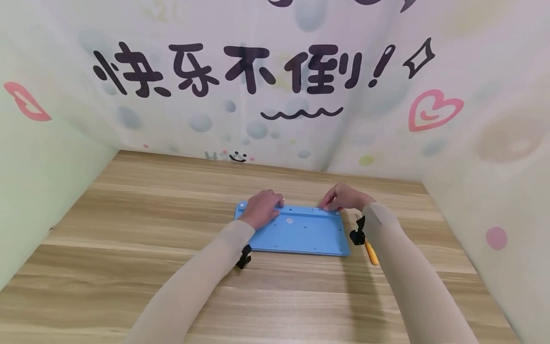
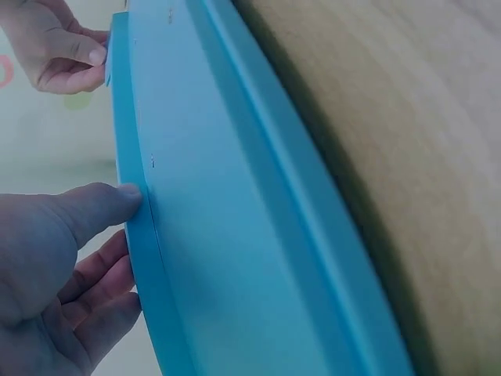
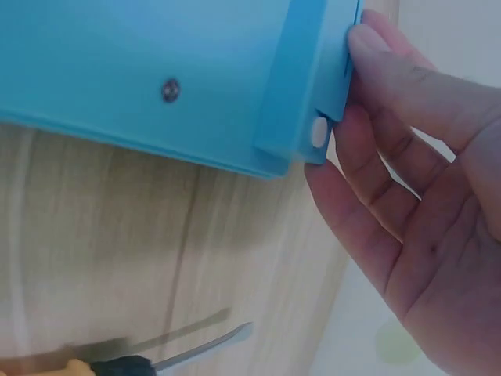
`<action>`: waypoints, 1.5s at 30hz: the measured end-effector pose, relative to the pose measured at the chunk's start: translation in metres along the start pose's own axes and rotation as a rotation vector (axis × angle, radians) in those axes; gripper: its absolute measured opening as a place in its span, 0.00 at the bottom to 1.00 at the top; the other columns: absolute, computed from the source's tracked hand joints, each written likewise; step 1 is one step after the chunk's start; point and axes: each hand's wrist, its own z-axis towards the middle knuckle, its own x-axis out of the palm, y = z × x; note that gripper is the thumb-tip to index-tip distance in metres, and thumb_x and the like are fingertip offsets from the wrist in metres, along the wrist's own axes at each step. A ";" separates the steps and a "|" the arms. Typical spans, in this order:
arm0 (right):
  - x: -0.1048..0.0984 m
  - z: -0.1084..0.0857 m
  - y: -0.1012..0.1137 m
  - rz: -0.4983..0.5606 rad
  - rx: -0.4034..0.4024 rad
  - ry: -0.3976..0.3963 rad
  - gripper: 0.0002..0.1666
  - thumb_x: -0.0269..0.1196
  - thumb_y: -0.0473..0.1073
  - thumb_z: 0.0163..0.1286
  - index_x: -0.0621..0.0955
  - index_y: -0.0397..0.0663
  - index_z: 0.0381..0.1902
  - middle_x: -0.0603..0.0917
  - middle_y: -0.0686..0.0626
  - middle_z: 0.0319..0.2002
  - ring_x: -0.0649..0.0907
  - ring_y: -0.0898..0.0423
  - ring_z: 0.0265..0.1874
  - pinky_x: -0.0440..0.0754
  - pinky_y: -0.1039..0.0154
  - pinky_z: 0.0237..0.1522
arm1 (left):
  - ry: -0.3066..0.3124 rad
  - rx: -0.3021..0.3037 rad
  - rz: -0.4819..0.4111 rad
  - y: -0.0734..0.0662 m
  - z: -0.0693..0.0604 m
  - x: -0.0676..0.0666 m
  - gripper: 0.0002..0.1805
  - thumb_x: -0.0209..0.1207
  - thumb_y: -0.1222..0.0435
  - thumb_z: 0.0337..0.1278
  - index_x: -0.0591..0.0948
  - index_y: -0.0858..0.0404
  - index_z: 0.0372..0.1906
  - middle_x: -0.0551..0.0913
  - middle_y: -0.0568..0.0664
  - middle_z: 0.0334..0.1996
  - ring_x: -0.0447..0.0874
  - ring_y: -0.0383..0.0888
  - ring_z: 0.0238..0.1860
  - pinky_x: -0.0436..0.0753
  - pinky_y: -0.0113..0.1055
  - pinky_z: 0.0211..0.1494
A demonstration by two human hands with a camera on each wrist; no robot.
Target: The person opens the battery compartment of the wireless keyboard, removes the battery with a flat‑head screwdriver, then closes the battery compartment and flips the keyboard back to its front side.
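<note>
A light blue keyboard (image 1: 318,239) lies face down on the table, its screw-dotted underside showing. My left hand (image 1: 260,210) holds its raised far edge left of the middle. In the left wrist view the left thumb (image 2: 117,202) presses on top of that ridge, fingers against the outer side. My right hand (image 1: 343,197) is at the far right corner. There it pinches a small blue battery cover (image 3: 338,70) between thumb and fingers. A gap shows between the cover and the ridge, beside a white rubber foot (image 3: 319,132).
A screwdriver (image 1: 371,253) with a yellow handle lies right of the keyboard, partly under the right forearm. Its metal shaft (image 3: 205,348) shows in the right wrist view. The wooden table (image 1: 129,215) meets a printed cloth wall (image 1: 193,119) at the back and sides.
</note>
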 end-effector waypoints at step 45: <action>0.010 -0.008 0.006 0.037 0.060 -0.129 0.06 0.67 0.36 0.56 0.85 0.42 0.34 0.83 0.49 0.29 0.75 0.54 0.25 0.79 0.59 0.29 | -0.007 0.004 -0.074 0.005 0.001 -0.004 0.08 0.64 0.64 0.51 0.82 0.56 0.39 0.78 0.46 0.36 0.77 0.43 0.39 0.76 0.37 0.42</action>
